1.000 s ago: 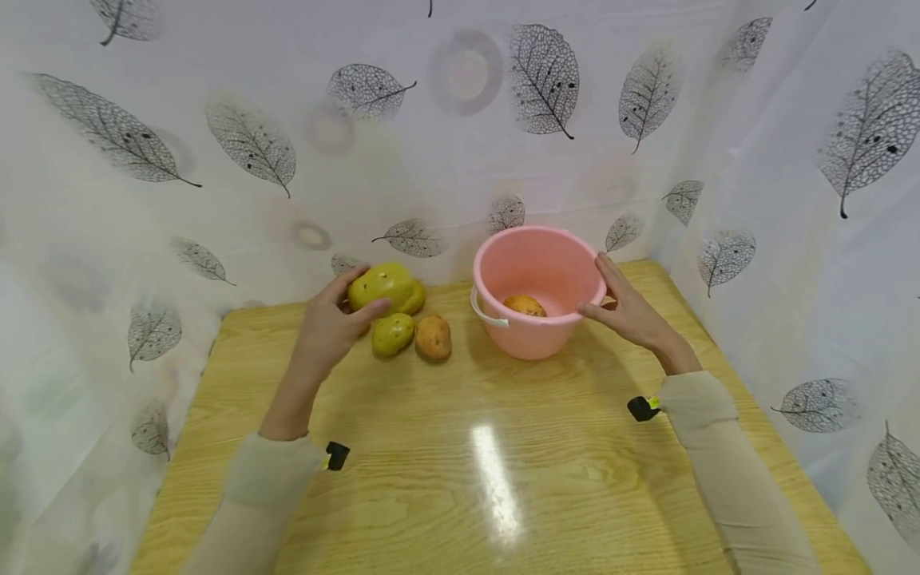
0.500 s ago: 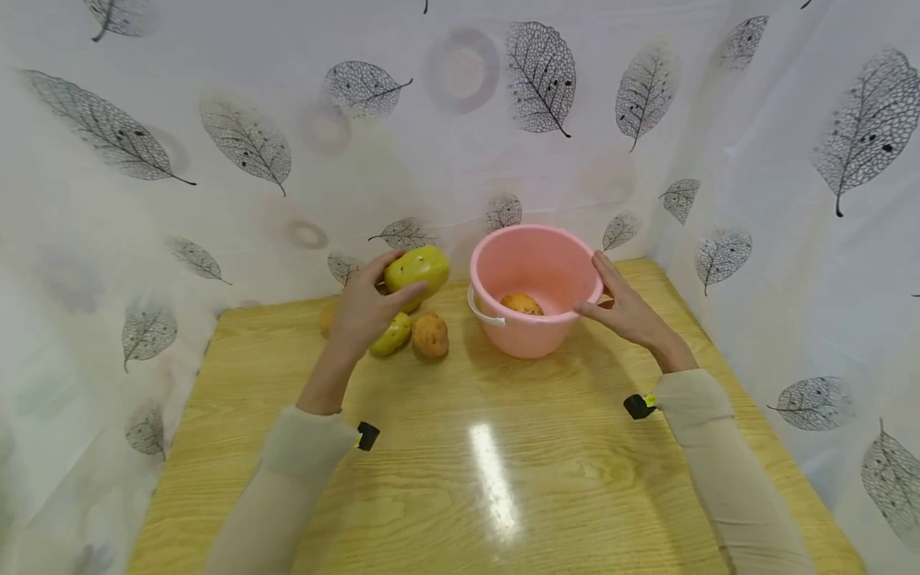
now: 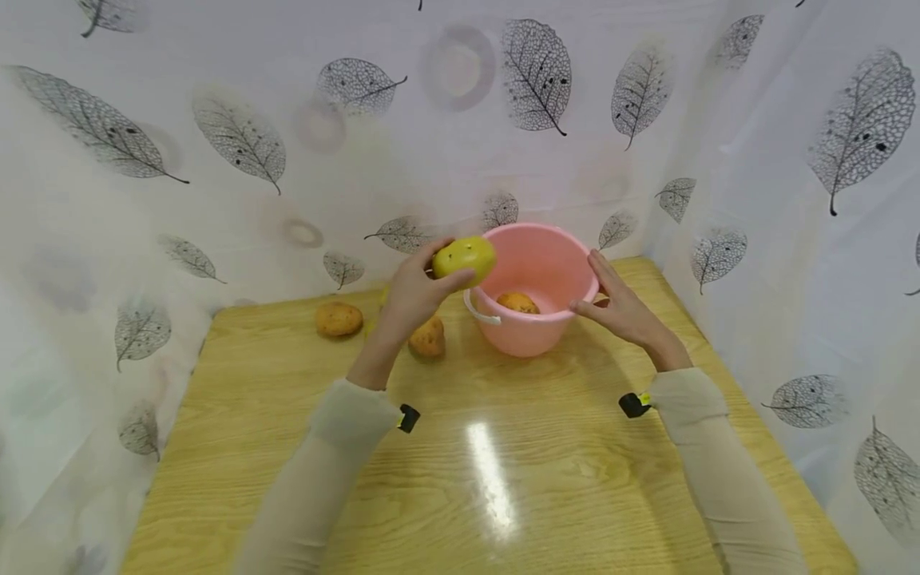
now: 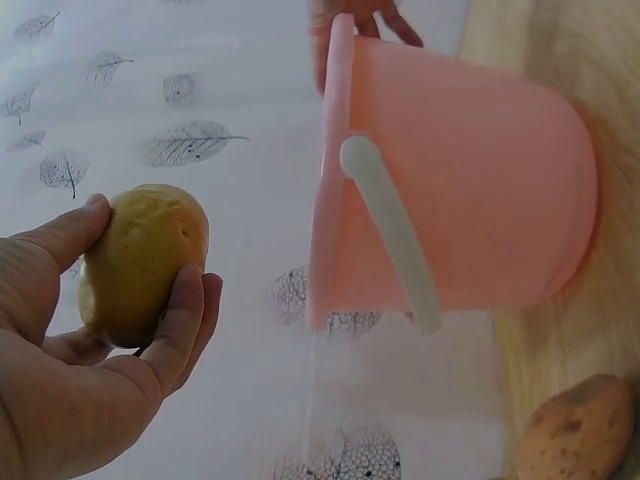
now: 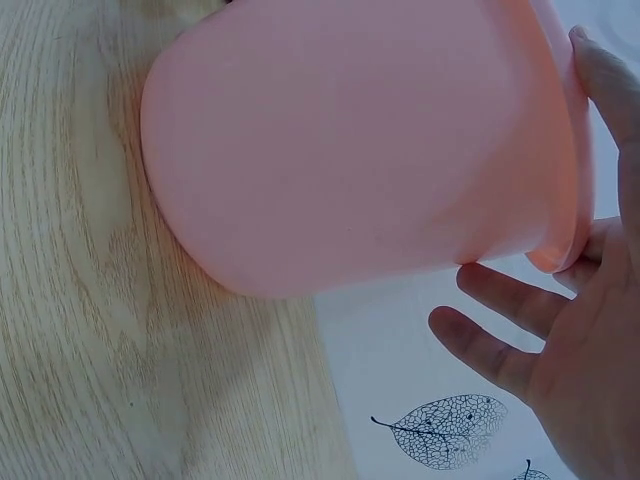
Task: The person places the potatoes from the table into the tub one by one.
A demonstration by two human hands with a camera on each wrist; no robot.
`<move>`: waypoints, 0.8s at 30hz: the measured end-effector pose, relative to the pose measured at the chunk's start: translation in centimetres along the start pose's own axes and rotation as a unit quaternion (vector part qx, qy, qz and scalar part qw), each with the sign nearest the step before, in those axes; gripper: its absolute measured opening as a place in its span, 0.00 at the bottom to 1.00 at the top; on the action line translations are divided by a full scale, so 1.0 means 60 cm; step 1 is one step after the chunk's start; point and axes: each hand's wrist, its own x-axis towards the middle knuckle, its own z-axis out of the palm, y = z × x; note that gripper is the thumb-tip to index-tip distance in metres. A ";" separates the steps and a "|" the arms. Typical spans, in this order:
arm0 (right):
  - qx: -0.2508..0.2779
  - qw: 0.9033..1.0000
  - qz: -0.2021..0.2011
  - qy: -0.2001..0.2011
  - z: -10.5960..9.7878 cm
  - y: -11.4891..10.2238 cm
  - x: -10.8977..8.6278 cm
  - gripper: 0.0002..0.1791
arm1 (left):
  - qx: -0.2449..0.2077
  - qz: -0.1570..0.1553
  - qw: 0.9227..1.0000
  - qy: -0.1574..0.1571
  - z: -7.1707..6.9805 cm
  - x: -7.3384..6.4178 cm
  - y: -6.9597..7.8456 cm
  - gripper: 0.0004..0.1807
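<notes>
My left hand (image 3: 422, 289) grips a yellow-green potato (image 3: 467, 259) with fingers and thumb around it. The potato is raised at the left rim of a pink bucket (image 3: 519, 339), overlapping the rim in the head view. In the left wrist view, the potato (image 4: 140, 262) appears apart from the bucket (image 4: 450, 190). My right hand (image 3: 624, 311) rests against the bucket's right rim, its thumb and fingers spread and fairly straight. Inside the bucket lies a brown potato (image 3: 518, 303). The bucket stands upright, its white handle (image 3: 480, 311) hanging down in front.
A brown potato (image 3: 339, 319) lies at the left on the wooden table (image 3: 561, 463). Another brown potato (image 3: 429, 338) sits by my left wrist, and greenish ones are mostly hidden behind that hand. A leaf-printed white curtain (image 3: 402, 160) encloses the back and sides.
My left hand has lifted the yellow-green potato from the group and carried it rightward to the bucket. The brown potato at the left has come into sight. My right hand stays at the rim.
</notes>
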 end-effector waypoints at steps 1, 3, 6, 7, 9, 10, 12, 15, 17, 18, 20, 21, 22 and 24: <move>-0.002 1.000 0.000 0.000 0.000 -0.001 0.000 0.55 | 0.003 0.001 1.000 0.000 0.006 0.004 0.000 0.40; -0.002 1.000 -0.001 -0.001 0.001 -0.003 0.000 0.55 | 0.009 0.003 1.000 -0.001 0.019 0.011 0.001 0.40; -0.006 1.000 -0.001 -0.003 0.002 -0.004 0.002 0.55 | 0.009 0.009 1.000 -0.005 0.036 0.018 0.004 0.39; -0.006 1.000 -0.002 -0.003 0.003 -0.004 0.003 0.55 | 0.011 0.009 1.000 -0.006 0.041 0.020 0.004 0.39; -0.006 1.000 -0.004 -0.005 0.005 -0.004 0.003 0.55 | 0.013 0.002 1.000 -0.008 0.051 0.024 0.006 0.40; -0.006 1.000 -0.005 -0.005 0.005 -0.004 0.004 0.55 | 0.015 -0.005 1.000 -0.009 0.055 0.025 0.006 0.40; -0.007 1.000 -0.006 -0.005 0.006 -0.004 0.003 0.54 | 0.015 -0.016 1.000 -0.014 0.064 0.029 0.006 0.40; -0.011 1.000 -0.006 -0.005 0.004 -0.002 0.002 0.55 | 0.001 -0.021 1.000 -0.020 0.078 0.037 0.006 0.40; -0.009 1.000 -0.006 -0.004 0.004 -0.002 0.001 0.55 | -0.010 -0.015 1.000 -0.020 0.087 0.043 0.004 0.39; -0.009 1.000 -0.006 -0.004 0.003 -0.002 0.000 0.55 | -0.013 -0.013 1.000 -0.019 0.091 0.046 0.004 0.39; -0.005 1.000 -0.005 -0.003 0.003 -0.003 0.000 0.55 | -0.011 -0.008 1.000 -0.018 0.099 0.051 0.003 0.38; -0.003 1.000 -0.003 -0.002 0.003 -0.004 -0.001 0.55 | -0.011 -0.007 1.000 -0.020 0.103 0.053 0.003 0.38; -0.002 1.000 -0.002 -0.002 0.003 -0.004 -0.002 0.55 | -0.008 -0.006 1.000 -0.020 0.107 0.055 0.002 0.38; -0.003 1.000 -0.002 -0.003 0.002 -0.005 -0.002 0.55 | -0.007 -0.003 1.000 -0.024 0.115 0.058 0.001 0.38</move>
